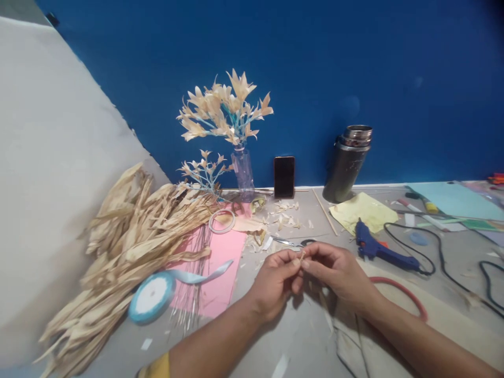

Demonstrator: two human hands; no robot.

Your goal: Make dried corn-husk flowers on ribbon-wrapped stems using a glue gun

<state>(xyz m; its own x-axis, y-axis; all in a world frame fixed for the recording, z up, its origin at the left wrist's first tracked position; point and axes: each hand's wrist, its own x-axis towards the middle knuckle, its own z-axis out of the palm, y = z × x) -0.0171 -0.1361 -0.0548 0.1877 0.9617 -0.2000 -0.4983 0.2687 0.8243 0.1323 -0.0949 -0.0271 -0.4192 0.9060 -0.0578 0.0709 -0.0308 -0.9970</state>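
Observation:
My left hand and my right hand meet above the middle of the table, fingertips together. Between them they pinch a small pale strip of dried husk; most of it is hidden by the fingers. Just behind the hands lies a pair of scissors, its handles partly covered by my right hand. Husk scraps are scattered farther back. To the right of my right hand rests a blue glue gun with a black cord.
At left lie a heap of dried corn husks, a light-blue ribbon spool, pink paper and thin wires. Along the wall stand a bottle of husk flowers, a phone and a flask. Yellow paper lies right.

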